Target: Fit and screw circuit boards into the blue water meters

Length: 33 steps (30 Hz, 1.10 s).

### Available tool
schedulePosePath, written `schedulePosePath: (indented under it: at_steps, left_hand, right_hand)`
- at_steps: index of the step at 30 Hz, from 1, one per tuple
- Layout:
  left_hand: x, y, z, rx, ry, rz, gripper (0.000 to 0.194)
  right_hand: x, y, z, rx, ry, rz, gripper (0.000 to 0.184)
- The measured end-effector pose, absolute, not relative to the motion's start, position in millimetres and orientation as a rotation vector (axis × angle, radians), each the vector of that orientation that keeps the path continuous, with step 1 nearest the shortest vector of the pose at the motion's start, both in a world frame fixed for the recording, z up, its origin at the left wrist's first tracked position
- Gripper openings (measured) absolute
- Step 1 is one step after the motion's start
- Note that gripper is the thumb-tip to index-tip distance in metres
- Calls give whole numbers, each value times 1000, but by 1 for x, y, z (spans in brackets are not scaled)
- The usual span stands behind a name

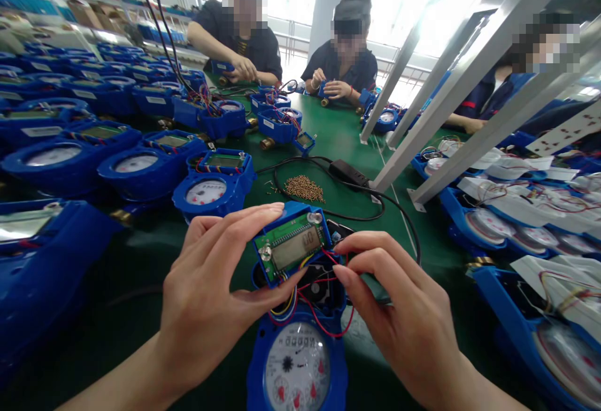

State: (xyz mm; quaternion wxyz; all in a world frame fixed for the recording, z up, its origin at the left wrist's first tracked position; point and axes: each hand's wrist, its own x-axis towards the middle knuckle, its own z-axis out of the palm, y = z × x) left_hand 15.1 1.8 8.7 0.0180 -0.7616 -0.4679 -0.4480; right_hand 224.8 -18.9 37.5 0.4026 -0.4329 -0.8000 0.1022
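Observation:
My left hand (211, 298) grips a blue display module (293, 245) by its edges, tilted above a water meter (298, 364). The module carries a green circuit board and a small lit screen. Below it the meter's round dial faces up, with a dark open compartment behind the dial. Red, yellow, blue and white wires (323, 329) run between module and compartment. At the module's right side, the thumb and fingers of my right hand (399, 304) are closed on a thin red wire (331, 254).
Many blue meters (134, 166) stand in rows at left, and more with white covers (498, 179) at right. A pile of small brass screws (305, 188), a black cable and a power strip (349, 173) lie ahead. Metal posts (434, 141) rise at right. Co-workers (345, 60) sit opposite.

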Motion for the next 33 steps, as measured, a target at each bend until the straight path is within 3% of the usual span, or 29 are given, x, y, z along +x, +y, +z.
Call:
schedulePosePath:
  at_steps: [5,15,21,28,33]
  left_hand:
    - [15,0,8,-2377,-1437,-1375,54]
    - [16,-1,8,-2323,-1436,-1395,56]
    - [16,-5,6,-2353,-1399,-1422,60]
    - [15,-4,4,-2364,-1504,-1510,63]
    - [14,-1,1,-2393,-1797,-1674,58]
  right_hand:
    - [225,-16,41,-1258,-1934,604,23]
    - [229,-3,43,-1185,-1438,1639,35]
    - [229,-2,40,-1144,-1287,1737,47]
    - [229,-5,39,-1176,-1274,1690,30]
    - [221,-8,34,-1214,-1433,1407,26]
